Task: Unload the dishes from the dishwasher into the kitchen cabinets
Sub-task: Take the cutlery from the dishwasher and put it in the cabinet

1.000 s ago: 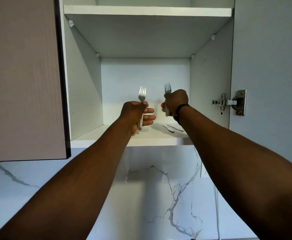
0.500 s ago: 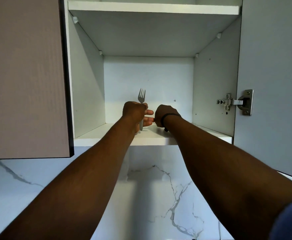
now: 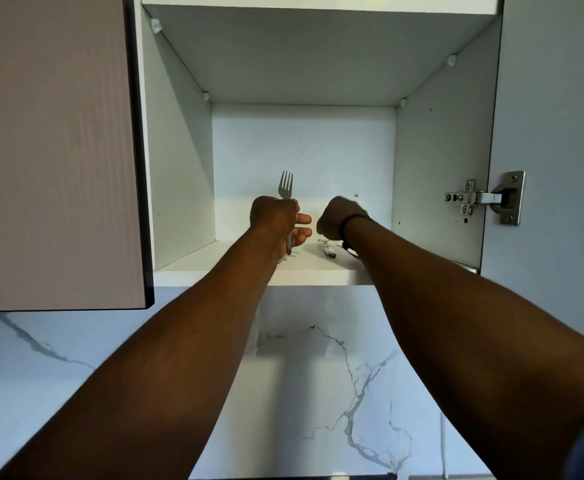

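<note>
Steel fork [image 3: 285, 188] upright in left hand [image 3: 276, 221]

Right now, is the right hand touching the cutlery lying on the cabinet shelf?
Cannot tell. In the head view the right hand is curled above the cutlery on the shelf, but the wrist hides its underside.

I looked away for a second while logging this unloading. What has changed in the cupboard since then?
The right hand went down to the shelf and let go of its fork, now lying with the cutlery there; its fingers are curled, holding nothing visible. The left hand still grips its upright fork.
</note>
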